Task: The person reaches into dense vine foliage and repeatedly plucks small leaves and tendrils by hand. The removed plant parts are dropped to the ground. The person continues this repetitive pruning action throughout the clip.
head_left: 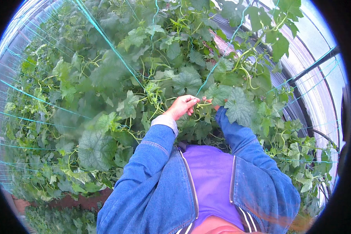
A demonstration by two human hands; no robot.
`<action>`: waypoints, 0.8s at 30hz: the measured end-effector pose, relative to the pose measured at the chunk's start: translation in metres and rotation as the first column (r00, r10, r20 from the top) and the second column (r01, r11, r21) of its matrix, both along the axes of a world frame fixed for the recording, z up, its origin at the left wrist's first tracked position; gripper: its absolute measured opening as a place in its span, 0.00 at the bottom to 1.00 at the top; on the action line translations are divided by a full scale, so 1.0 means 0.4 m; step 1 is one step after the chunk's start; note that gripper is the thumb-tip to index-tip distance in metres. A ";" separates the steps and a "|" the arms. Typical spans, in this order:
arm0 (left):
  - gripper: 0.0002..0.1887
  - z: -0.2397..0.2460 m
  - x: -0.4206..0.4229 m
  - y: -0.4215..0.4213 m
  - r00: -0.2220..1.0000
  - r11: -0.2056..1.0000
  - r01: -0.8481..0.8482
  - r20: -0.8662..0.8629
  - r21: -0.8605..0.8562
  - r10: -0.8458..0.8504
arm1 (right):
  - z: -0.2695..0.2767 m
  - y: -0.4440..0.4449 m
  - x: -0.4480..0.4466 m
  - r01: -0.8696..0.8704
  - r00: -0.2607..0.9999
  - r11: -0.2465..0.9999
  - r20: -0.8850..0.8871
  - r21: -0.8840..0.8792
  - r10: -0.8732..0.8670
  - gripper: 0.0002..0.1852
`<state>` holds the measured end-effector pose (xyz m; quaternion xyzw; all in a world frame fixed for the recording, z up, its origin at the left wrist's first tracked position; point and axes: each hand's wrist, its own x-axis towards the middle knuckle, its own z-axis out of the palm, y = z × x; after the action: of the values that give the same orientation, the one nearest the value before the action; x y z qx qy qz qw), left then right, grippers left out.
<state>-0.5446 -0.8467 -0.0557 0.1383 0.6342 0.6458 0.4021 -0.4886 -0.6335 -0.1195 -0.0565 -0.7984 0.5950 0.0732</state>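
My left hand (pixel 183 107) has its thumb and fingertips pinched together at the lower end of a turquoise twine (pixel 213 68), which runs up and to the right. Just right of it, my right hand (pixel 213 103) is at a green vine stem (pixel 204 104); leaves cover most of this hand, so its grip cannot be told. A broad lobed leaf (pixel 240 106) lies over the right wrist and cuff. Curling tendrils hang below the fingertips.
Dense climbing vines (pixel 96 73) surround me, with more turquoise twines (pixel 105 41) strung among them. At the right curve a plastic-film greenhouse wall (pixel 313 76) and a dark metal bar (pixel 314 65). Brown soil (pixel 76 201) shows at the lower left.
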 end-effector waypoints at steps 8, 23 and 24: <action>0.36 0.006 0.007 -0.006 0.991 0.992 0.122 0.041 0.033 -0.124 | -0.037 0.008 -0.012 -0.165 0.985 0.904 -0.114 -0.395 0.130 0.11; 0.31 0.012 0.003 0.001 0.984 0.986 0.168 0.064 0.020 -0.169 | 0.014 0.031 0.006 -0.558 0.759 0.616 -0.041 -0.556 0.650 0.12; 0.30 0.014 0.003 -0.002 0.986 0.989 0.144 0.077 0.045 -0.147 | 0.038 0.023 0.014 -0.452 0.793 0.663 0.072 -0.596 0.605 0.12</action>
<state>-0.5436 -0.8473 -0.0501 0.1663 0.5931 0.6320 0.4704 -0.4829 -0.6242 -0.1043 0.0826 -0.5756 0.7802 -0.2306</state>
